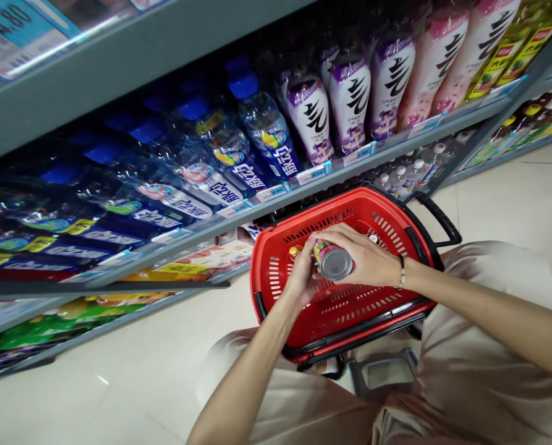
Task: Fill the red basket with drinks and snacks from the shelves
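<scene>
Both my hands hold a small colourful can over the red shopping basket, its silver end tilted up toward me. My left hand grips the can's left side, the fingers partly hidden behind it. From the right, my right hand wraps over the top and side of the can. Inside the basket, a bottle with an orange-yellow cap shows beside my left hand. A small white cap or lid peeks out behind my right hand.
Shelves run along the left and front, with blue-capped drink bottles, white-and-purple bottles and pink bottles. A shelf edge with price tags passes just beyond the basket. The basket's black handle sticks out right. Pale floor tiles lie below.
</scene>
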The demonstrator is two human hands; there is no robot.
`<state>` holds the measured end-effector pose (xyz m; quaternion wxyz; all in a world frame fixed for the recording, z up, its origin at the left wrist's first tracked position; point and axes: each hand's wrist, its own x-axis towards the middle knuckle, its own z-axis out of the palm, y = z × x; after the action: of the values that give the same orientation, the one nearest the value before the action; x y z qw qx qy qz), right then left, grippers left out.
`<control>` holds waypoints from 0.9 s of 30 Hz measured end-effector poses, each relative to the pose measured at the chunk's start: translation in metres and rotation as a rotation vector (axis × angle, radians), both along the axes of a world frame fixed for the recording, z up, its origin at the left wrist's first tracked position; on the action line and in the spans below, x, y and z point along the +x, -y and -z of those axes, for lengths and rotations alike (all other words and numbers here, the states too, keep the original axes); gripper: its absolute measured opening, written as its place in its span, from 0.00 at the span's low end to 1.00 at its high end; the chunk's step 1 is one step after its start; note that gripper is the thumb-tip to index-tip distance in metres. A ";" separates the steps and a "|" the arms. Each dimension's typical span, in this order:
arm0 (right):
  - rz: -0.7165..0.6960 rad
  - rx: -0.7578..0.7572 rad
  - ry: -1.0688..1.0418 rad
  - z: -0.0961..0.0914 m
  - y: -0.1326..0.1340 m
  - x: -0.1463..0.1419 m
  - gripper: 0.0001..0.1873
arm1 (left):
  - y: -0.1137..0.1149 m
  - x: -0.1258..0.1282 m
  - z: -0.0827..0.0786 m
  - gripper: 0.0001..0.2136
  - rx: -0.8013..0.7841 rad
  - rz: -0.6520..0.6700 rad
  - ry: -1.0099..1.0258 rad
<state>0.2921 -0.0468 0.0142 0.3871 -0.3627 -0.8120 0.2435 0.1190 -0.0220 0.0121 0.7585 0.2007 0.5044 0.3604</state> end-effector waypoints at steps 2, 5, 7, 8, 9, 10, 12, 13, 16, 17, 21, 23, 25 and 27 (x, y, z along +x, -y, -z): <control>-0.044 0.025 0.032 0.003 -0.001 0.002 0.41 | 0.000 -0.001 -0.001 0.23 0.013 -0.013 -0.011; 0.021 0.084 -0.026 0.007 -0.002 0.004 0.31 | 0.000 -0.004 -0.003 0.24 0.009 0.046 0.054; 0.120 0.105 -0.116 0.006 -0.001 0.005 0.27 | 0.000 -0.005 -0.002 0.24 0.032 0.092 0.069; 0.177 0.102 -0.164 0.004 0.001 0.004 0.26 | 0.000 -0.005 -0.001 0.24 0.063 0.107 0.031; 0.237 0.087 -0.207 0.002 0.002 0.004 0.25 | 0.000 -0.005 0.001 0.25 0.107 0.117 -0.033; 0.294 0.058 -0.240 -0.001 0.004 0.003 0.23 | -0.001 -0.004 0.002 0.25 0.153 0.127 -0.100; 0.370 -0.018 -0.285 -0.007 0.009 0.001 0.23 | 0.000 -0.002 0.007 0.27 0.220 0.138 -0.167; 0.385 -0.050 -0.302 -0.009 0.011 -0.001 0.23 | 0.000 0.000 0.009 0.27 0.229 0.133 -0.153; 0.341 -0.124 -0.324 -0.013 0.015 -0.003 0.25 | 0.000 0.005 0.013 0.29 0.188 0.078 -0.068; 0.310 -0.132 -0.317 -0.014 0.016 -0.004 0.26 | 0.000 0.005 0.014 0.29 0.171 0.065 -0.071; 0.106 -0.069 -0.242 -0.010 0.017 -0.005 0.34 | -0.005 -0.001 0.013 0.26 0.161 0.038 -0.224; 0.010 -0.012 -0.212 -0.006 0.018 -0.006 0.36 | -0.007 -0.005 0.012 0.22 0.209 0.052 -0.305; -0.044 0.035 -0.206 -0.003 0.018 -0.006 0.36 | -0.007 -0.007 0.012 0.18 0.254 0.110 -0.335; -0.041 0.046 -0.226 0.000 0.019 -0.006 0.36 | -0.005 -0.007 0.012 0.15 0.315 0.181 -0.338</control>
<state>0.2861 -0.0660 0.0144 0.4793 -0.3072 -0.7759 0.2719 0.1118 -0.0170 0.0000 0.6519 0.4186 0.5416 0.3264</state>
